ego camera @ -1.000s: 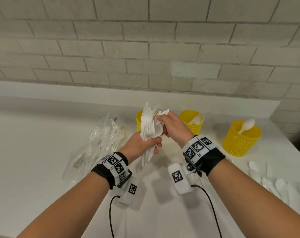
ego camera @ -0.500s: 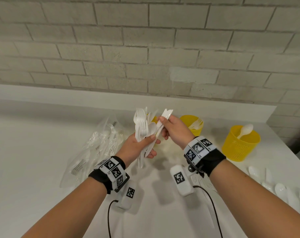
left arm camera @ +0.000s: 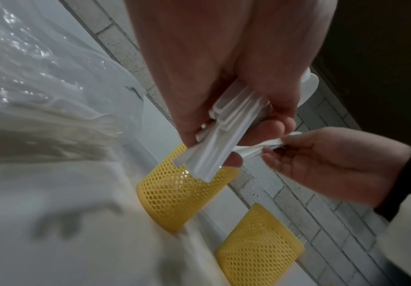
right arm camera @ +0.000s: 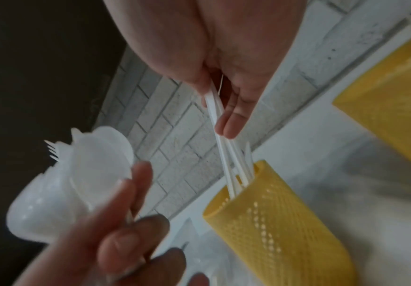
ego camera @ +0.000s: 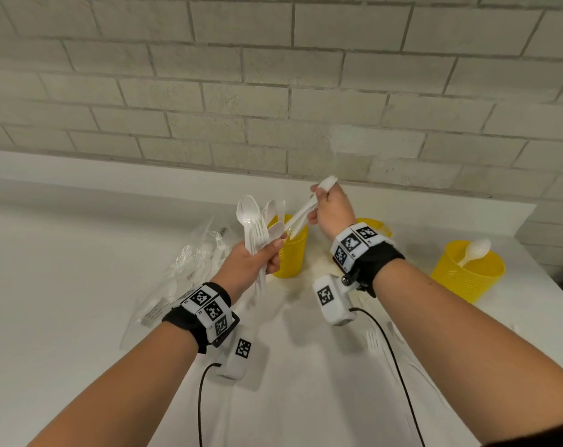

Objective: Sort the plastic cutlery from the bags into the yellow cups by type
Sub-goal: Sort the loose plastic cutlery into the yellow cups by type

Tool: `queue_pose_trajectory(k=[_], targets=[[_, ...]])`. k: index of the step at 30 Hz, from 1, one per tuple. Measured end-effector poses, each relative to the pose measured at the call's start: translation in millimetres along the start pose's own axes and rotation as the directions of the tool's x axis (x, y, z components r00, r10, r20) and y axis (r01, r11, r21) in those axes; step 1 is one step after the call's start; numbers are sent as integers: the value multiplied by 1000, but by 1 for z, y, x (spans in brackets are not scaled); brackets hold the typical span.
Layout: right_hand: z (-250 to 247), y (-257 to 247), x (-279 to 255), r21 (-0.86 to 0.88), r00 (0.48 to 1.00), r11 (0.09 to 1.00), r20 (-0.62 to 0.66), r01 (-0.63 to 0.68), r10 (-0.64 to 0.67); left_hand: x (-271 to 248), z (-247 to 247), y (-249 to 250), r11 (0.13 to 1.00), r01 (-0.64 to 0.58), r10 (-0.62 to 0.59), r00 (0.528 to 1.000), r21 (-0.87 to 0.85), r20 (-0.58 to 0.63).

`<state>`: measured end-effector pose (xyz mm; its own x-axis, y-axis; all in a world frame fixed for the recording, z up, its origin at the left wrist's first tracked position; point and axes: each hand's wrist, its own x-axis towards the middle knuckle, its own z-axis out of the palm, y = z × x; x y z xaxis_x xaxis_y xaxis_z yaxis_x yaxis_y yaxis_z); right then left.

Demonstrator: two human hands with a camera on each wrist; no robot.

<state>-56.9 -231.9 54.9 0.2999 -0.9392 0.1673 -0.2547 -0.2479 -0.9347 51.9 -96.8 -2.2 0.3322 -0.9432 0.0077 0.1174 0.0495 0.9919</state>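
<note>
My left hand (ego camera: 257,264) grips a bundle of white plastic spoons and forks (ego camera: 257,227) by the handles, bowls and tines up. The handle ends (left arm camera: 221,133) show in the left wrist view. My right hand (ego camera: 328,206) pinches a few white knives (ego camera: 301,216). They slant down, with their lower ends (right arm camera: 233,174) inside the left yellow mesh cup (ego camera: 291,253). The middle yellow cup (ego camera: 378,224) is mostly hidden behind my right wrist. The right yellow cup (ego camera: 467,274) holds a spoon (ego camera: 475,250).
A clear plastic bag with more cutlery (ego camera: 180,279) lies on the white counter (ego camera: 64,285), left of my left hand. Loose white forks (ego camera: 375,340) lie under my right forearm. A brick wall (ego camera: 273,91) rises behind the cups.
My right hand has drawn the knives out of the bundle and carried them up and to the right, over the left cup. The left hand and its bundle stayed about in place.
</note>
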Motion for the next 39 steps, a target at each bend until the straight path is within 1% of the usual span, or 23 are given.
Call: queue_pose_trajectory(k=[2,4,6,7,9,10,11,13,14,16,20,22,25,27,29,32,33,35,37,39], targets=[[3,8,-3,-71,995,996,77,-58,64,1,1,0,1000,7,-6,1000,-15,24],[2,14,-5,-166,990,986,131,-33,56,1,1,2,1000,2,-1,999,-22,53],[0,14,-7,-246,991,969,133,16,17,1,1,3,1000,-4,6,998,-22,63],[-1,12,-10,-253,995,967,96,39,-15,1,1,4,1000,-8,9,998,-17,64],[-3,1,-19,-189,992,974,4,122,-124,2,1,4,1000,-15,15,998,-7,62],[-4,-6,-25,-134,985,976,-5,170,-173,3,2,4,1000,-16,16,998,-3,60],[-3,-12,-31,-66,980,978,22,197,-196,3,3,4,1000,-18,18,998,1,59],[-2,-23,-45,64,977,985,136,160,-167,4,6,4,1000,-23,22,999,21,49],[1,-25,-50,91,972,987,179,136,-150,5,7,4,999,-27,26,999,36,39],[5,-22,-54,78,969,987,192,141,-153,5,9,4,997,-38,37,999,61,22],[3,-17,-48,89,972,980,140,176,-187,3,9,4,996,-49,47,998,69,31],[-1,-18,-44,99,978,981,108,166,-177,1,8,5,994,-54,51,998,90,39],[-12,-28,-38,139,982,974,21,180,-185,0,6,6,992,-62,59,998,106,31],[-21,-41,-36,219,970,945,-57,243,-237,2,4,6,993,-60,58,998,100,20],[-31,-53,-33,274,946,907,-145,321,-291,4,2,6,993,-61,62,998,104,2],[-42,-61,-27,299,914,874,-259,383,-312,6,-2,4,989,-76,79,997,126,-24],[-42,-59,-25,285,914,881,-265,378,-307,7,-4,3,988,-81,86,996,134,-31],[-36,-46,-23,200,934,925,-224,323,-278,8,-5,2,984,-94,103,993,149,-51],[-27,-24,-22,104,965,968,-154,228,-211,8,-4,2,975,-104,120,990,194,-73],[-19,0,-21,40,990,992,-84,120,-116,8,-2,2,959,-125,150,985,256,-82]])
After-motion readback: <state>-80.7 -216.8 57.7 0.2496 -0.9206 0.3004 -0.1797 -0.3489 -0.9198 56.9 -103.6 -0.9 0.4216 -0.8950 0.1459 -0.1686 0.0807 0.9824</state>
